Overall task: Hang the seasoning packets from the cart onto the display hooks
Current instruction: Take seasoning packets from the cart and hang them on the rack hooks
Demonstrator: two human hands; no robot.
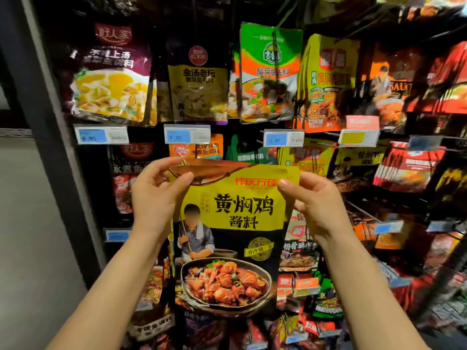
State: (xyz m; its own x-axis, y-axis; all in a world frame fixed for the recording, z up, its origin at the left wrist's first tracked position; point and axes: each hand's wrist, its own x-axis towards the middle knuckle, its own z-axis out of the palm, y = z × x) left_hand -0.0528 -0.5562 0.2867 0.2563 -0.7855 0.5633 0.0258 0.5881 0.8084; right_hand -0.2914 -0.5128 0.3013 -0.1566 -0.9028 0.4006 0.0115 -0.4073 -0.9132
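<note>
Thumb and fingers of my left hand (158,195) and right hand (312,198) pinched the top corners of the yellow seasoning packet (227,233), held upright before the display rack (298,137). Packet was not yet on a hook; hanging remained, I judged. Cart was out of view.

head camera (only view) faces forward, close to the display rack (328,137).

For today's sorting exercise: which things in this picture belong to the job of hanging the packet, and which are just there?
Part of the job:
yellow packet
left hand
right hand

Just there:
green packet, already hanging
purple packet, already hanging
blue price tag
</note>
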